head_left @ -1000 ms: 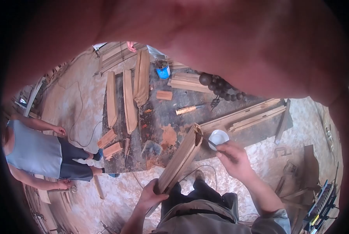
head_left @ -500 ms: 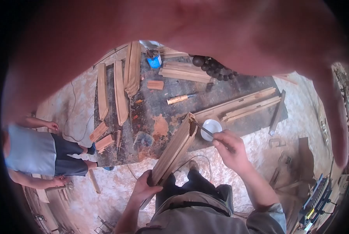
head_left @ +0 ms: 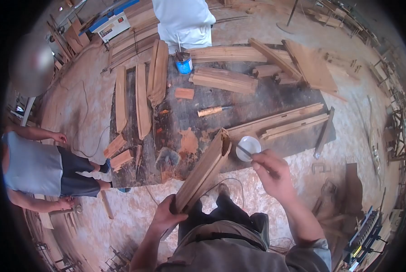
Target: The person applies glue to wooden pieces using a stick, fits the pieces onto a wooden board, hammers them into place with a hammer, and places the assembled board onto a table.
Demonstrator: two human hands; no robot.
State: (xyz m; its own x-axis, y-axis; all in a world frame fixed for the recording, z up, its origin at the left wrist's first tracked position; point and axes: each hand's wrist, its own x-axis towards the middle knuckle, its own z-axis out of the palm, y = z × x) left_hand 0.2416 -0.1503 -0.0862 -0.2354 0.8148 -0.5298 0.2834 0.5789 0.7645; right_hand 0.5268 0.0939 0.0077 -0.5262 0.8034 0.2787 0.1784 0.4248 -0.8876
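Observation:
My left hand (head_left: pixel 167 214) is closed around the lower part of a long grooved wooden piece (head_left: pixel 203 170). The piece slants up and away, its notched far end near the table edge. Between the fingers and thumb of my right hand (head_left: pixel 273 174) is a thin dark stick (head_left: pixel 245 152). Its tip is over a small white bowl (head_left: pixel 253 144), just right of the notched end; whether it touches the contents I cannot tell. A wood-handled chisel (head_left: pixel 210 111) lies on the dark table (head_left: pixel 189 131) beyond.
Planks (head_left: pixel 144 104) and grooved timber (head_left: pixel 223 80) lie on the table, with a blue can (head_left: pixel 184 65) holding tools. One person (head_left: pixel 35 158) stands at the left, another in white (head_left: pixel 184 22) at the far side. A cable (head_left: pixel 86 109) runs over the floor.
The large blurred hand with dark beads across the top is gone, uncovering the far side. My right hand has moved slightly right, taking the stick's tip from the wood's end over the bowl.

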